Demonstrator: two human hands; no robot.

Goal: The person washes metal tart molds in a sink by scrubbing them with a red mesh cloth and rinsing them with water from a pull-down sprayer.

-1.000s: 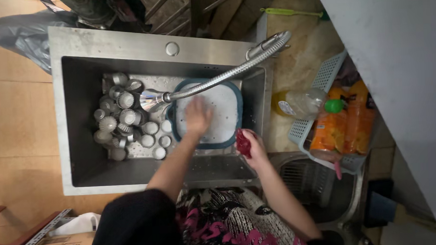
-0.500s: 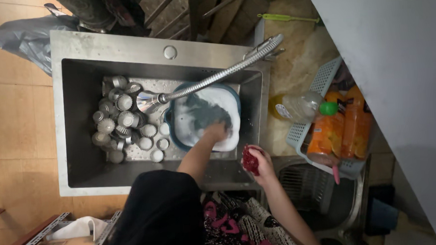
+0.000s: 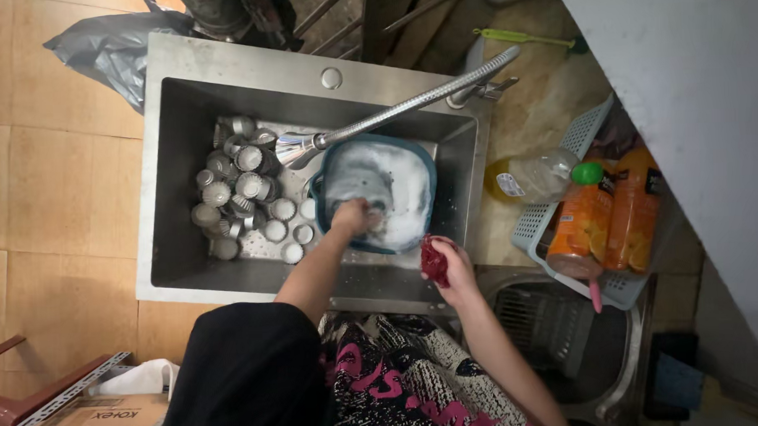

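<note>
Basin, blue-rimmed and full of suds, sits in the steel sink under the faucet. Left hand is inside its near edge, fingers curled; contents hidden by foam. Right hand grips a red scrubber just outside the rim.

You are standing in a home kitchen, at the washing-up spot. A steel sink with a long swivel tap sits before you, holding a heap of small fluted metal cups and a sudsy basin. Beside it stand a dish-soap bottle, a plastic basket of orange bottles, and a tiled wall.
</note>
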